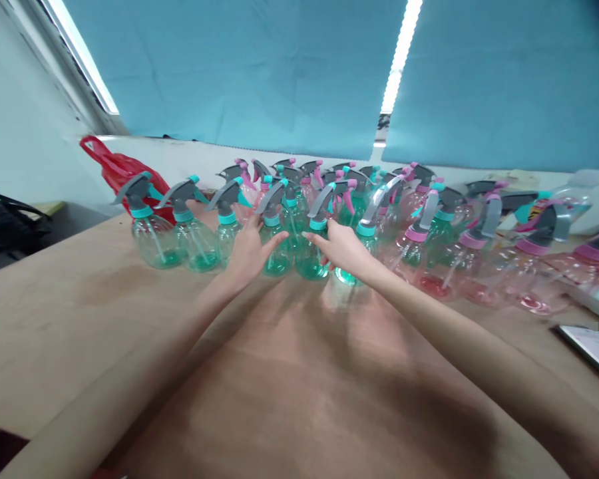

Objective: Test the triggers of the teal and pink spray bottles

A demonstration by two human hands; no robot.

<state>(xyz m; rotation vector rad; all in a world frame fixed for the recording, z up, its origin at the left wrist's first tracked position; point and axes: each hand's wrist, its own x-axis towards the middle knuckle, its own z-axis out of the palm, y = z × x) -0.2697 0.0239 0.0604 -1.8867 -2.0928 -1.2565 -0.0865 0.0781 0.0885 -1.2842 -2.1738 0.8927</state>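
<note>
My left hand [251, 253] reaches in at the front row of spray bottles. Its thumb is spread to the right, in front of a teal-collared spray bottle [278, 261], and its other fingers extend along that bottle's left side. Whether they press on it I cannot tell. My right hand [343, 247] is closed round the neighbouring spray bottle [310, 263], one finger lying across its front below the collar; part of the grip is hidden. Both bottles stand upright on the table, clear green with grey trigger heads. Against my right wrist's far side shows another green spray bottle [367, 231].
More green spray bottles [194, 246] stand at left, pink ones [479, 269] at right, with several rows behind. A red plastic bag [124, 169] sits at the back left of the wooden table [80, 319]. A tablet-like device [592, 346] lies at the right edge.
</note>
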